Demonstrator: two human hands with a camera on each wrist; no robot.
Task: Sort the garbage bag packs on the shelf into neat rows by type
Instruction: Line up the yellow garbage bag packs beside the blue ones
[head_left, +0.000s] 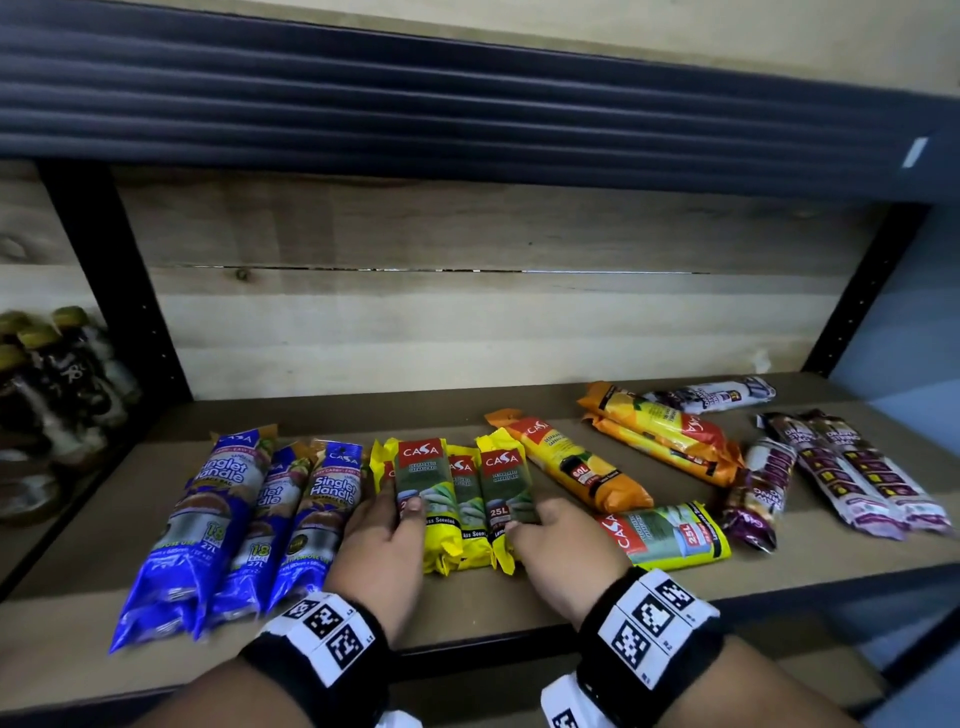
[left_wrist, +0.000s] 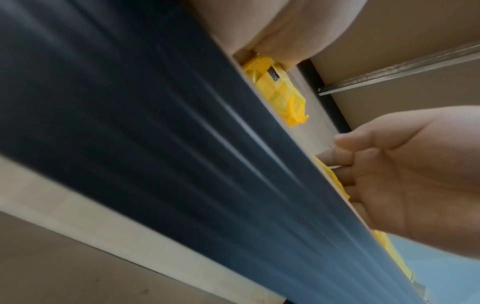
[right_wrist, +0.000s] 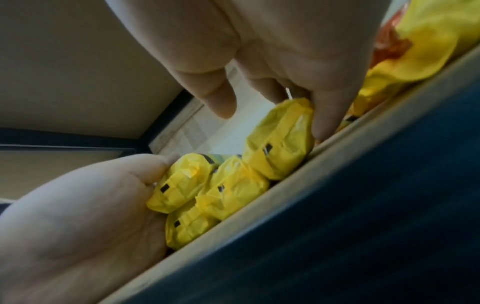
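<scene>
In the head view, the left hand (head_left: 382, 540) and right hand (head_left: 558, 545) flank a cluster of yellow packs (head_left: 457, 499) lying side by side near the front of the shelf (head_left: 519, 603). The left thumb lies on the face of the leftmost upper pack, the other fingers against the cluster's left side. The right fingertips touch the rightmost pack's lower edge. Just left of the left fingers lie three blue packs (head_left: 249, 519), touching one another. Right of the right fingers a loose yellow pack (head_left: 667, 535) lies crosswise, with an orange-yellow pack (head_left: 571, 467) angled beyond it, two orange packs (head_left: 665, 436) stacked further off, and purple packs (head_left: 852, 473) well apart at the far right. Bottles (head_left: 57, 384) stand in the bay to the left.

The left wrist view is mostly blocked by the shelf's dark front edge (left_wrist: 155, 164). The right hand (left_wrist: 405, 174) shows past it, fingers loosely curled on yellow plastic.

In the right wrist view, the right fingers (right_wrist: 327, 115) point down, slightly spread, against the end of one yellow pack (right_wrist: 280, 142). The left hand (right_wrist: 85, 216) presses the opposite side of the cluster, where one pack rests on another.
</scene>
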